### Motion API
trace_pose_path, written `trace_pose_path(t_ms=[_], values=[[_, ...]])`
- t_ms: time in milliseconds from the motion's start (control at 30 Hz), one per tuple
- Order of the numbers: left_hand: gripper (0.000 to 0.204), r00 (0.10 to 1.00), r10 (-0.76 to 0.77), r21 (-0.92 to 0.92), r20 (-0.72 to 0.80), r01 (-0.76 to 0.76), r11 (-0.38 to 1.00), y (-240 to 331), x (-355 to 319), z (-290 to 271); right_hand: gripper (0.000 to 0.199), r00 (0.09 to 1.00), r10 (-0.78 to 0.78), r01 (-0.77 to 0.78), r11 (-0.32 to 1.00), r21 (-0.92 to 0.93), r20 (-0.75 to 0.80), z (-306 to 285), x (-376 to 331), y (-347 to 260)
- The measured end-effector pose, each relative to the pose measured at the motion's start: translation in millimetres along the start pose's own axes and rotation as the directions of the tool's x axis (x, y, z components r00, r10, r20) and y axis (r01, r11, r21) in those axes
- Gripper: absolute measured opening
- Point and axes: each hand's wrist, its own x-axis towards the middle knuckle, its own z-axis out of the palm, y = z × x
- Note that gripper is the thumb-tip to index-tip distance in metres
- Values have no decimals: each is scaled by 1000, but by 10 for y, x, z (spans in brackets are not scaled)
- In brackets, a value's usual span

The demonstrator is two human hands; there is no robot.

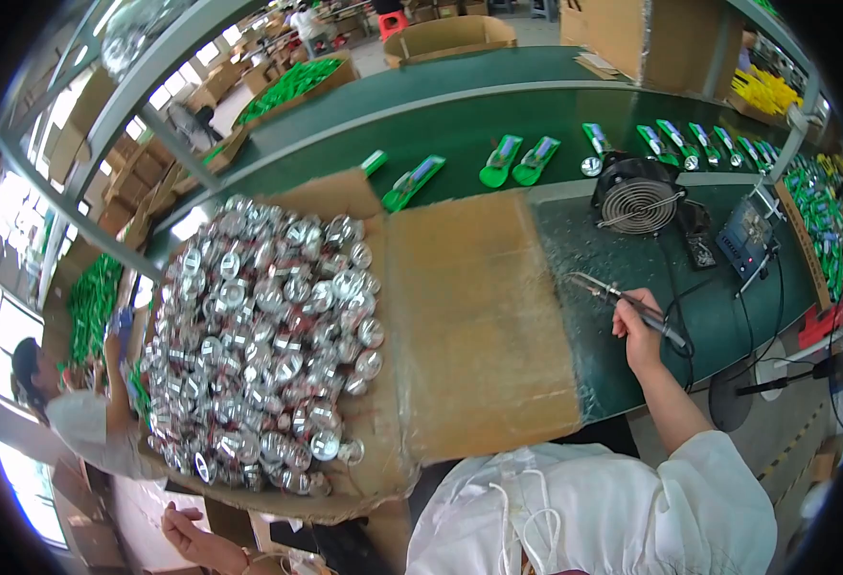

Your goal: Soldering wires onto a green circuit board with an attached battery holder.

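In my right hand is a soldering iron with a dark handle, its tip pointing up and left over the edge of a brown cardboard flap. The fingers are wrapped round the handle. Far to the lower left, my left hand hangs beside a large cardboard box, fingers loosely bent and apart, with nothing visible in them. Shiny silver round reflector-like pieces with thin reddish wires are heaped in that box. Along the green bench lie several green long-handled shells with pale blue-white parts inside.
A black round fan with a wire guard stands beyond my right hand. Right of it are a blue soldering station and dangling cables. Metal frame posts rise at the left. A co-worker sits at far left, near green parts.
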Motion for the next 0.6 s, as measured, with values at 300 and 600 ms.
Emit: trace_pose_path(t_ms=[300,600], values=[[37,107,686,-621,720,-344,704,2874,-775,3437,16,989,147,-146,981,126,1,-268,127,110],[36,102,468,-378,878,-453,808,2859,-2507,6010,20,988,106,-121,982,143,109,-239,183,112]])
